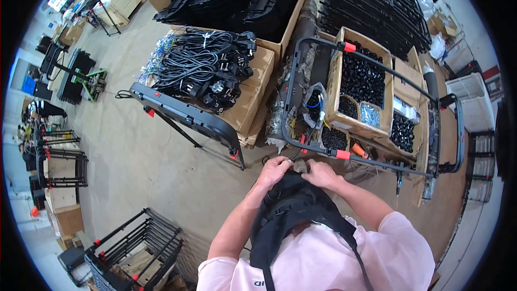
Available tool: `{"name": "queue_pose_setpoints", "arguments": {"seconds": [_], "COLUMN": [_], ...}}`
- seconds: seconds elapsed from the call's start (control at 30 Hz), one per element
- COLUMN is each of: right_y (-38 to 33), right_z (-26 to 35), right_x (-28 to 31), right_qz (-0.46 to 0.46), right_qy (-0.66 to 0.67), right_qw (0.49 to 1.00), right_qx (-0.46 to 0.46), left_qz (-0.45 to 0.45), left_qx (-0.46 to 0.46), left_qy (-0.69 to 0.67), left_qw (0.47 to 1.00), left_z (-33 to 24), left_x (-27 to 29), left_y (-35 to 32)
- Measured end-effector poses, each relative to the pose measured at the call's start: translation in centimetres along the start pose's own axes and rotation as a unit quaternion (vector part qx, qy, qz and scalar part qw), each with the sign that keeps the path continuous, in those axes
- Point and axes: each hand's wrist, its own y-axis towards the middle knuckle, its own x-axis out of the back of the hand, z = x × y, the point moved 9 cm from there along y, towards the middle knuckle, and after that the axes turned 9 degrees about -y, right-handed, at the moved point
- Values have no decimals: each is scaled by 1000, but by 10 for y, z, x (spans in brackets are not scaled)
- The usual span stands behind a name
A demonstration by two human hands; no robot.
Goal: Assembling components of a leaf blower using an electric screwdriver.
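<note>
My left hand [276, 171] is closed in a pinch in front of my body, just below the near bar of a black tubular frame [371, 163]. A thin dark cable [295, 154] runs from near its fingertips up toward a red clip [304, 141] on that bar. Beside it, my right hand [320, 174] has its fingers curled in. Between both hands sits a small greyish piece [300, 167], too small to name. What each hand grips is hidden. A clear bag with blue and yellow wires [315, 105] hangs by the frame's left side.
Behind the frame, a cardboard box [335, 89] holds black knobs and small hardware. A treadmill-like console panel [186, 113] stands left, before bundled black power cables [199, 64] on cartons. Stacked black frames [137, 248] stand lower left; more black tubes [371, 11] lie at the back right.
</note>
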Motion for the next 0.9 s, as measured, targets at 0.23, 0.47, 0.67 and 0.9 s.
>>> {"name": "queue_pose_setpoints", "arguments": {"seconds": [0.23,0.47,0.67,0.9], "right_y": [146,157,50,-53], "right_z": [-91,-116,-68,-47], "right_x": [-66,-68,-141,-64], "right_qz": [-100,-219,15,-54], "right_qy": [42,126,533,288], "right_qw": [973,930,818,946], "right_qx": [-203,-268,-215,-140], "left_qz": [27,96,100,62], "left_qx": [52,25,52,82], "left_qy": [-14,-20,-117,-104], "left_qw": [998,995,987,989], "left_z": [4,15,21,2], "left_x": [-11,-23,-27,-40], "left_y": [7,11,23,27]}}
